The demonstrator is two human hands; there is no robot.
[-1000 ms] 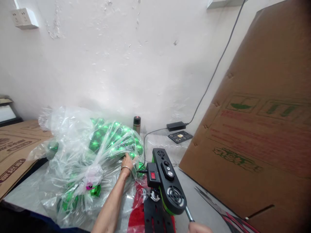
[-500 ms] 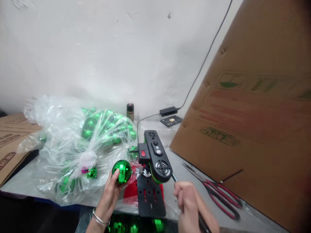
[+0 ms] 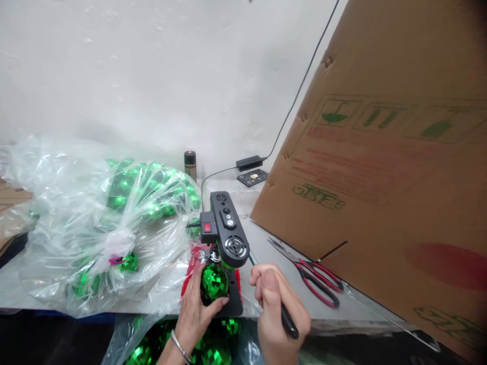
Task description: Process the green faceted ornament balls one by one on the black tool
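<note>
A shiny green faceted ball [image 3: 215, 282], like a mirrored ornament, is in my left hand [image 3: 198, 310], whose fingers wrap its left side and thumb its lower right. The ball is over the black slotted plate of a small black machine [image 3: 229, 228] with round grilles and a red switch. My right hand [image 3: 279, 309] is closed round the black grip of a metal lever [image 3: 289, 324] that runs out from under the machine's head. Red plastic [image 3: 190, 263] lies behind and beside the plate. The contact between ball and machine is hidden.
A knotted clear plastic bag [image 3: 68, 203] of green balls covers the table's left. Red-handled scissors [image 3: 317, 284] lie right, beside a large cardboard box [image 3: 365, 167]. A spray can [image 3: 190, 165], power adapter [image 3: 249, 162] and phone-like slab [image 3: 252, 177] stand behind. More green balls [image 3: 216, 352] sit below the table edge.
My left hand has carried the green ball rightward from beside the machine to over its plate, under the head. My right hand keeps hold of the lever. The camera view has shifted.
</note>
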